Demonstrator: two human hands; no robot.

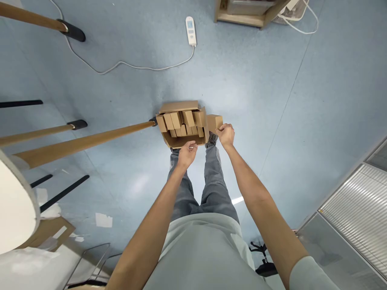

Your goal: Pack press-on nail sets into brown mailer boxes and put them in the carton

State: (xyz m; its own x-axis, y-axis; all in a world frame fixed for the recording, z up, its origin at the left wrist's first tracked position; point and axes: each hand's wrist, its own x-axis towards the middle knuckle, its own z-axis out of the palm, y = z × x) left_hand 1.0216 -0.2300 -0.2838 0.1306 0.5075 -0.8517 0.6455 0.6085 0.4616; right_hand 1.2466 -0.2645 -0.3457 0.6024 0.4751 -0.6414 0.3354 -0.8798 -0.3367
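I am looking straight down my own body at an open cardboard carton (184,141) standing on the blue floor just ahead of my feet. Everything else I place from that carton.

My left hand (186,154) sits at the carton's near edge, fingers curled over the rim and touching it; whether they pinch the wall or only rest on it I cannot tell. My right hand (226,135) is just outside the carton's right wall, fingers closed narrowly around a small cardboard box (214,122). That box is touching or nearly touching the carton's right wall, level with its top; its exact tilt is too small to read, though its long side seems to run away from me, toward the far part of the floor.

Inside the carton stand rows of small boxes (181,121) of the same brown card, packed side by side. Their long axes run roughly from me toward the far wall, leaning a little left or right. The carton's far flap (178,106) lies folded back and open.

A wooden leg with a black foot (90,141) comes in from the left and ends against the carton's left wall. Beyond the carton, well apart, lies a white power strip (190,30) with its cable (127,64) curving leftward.
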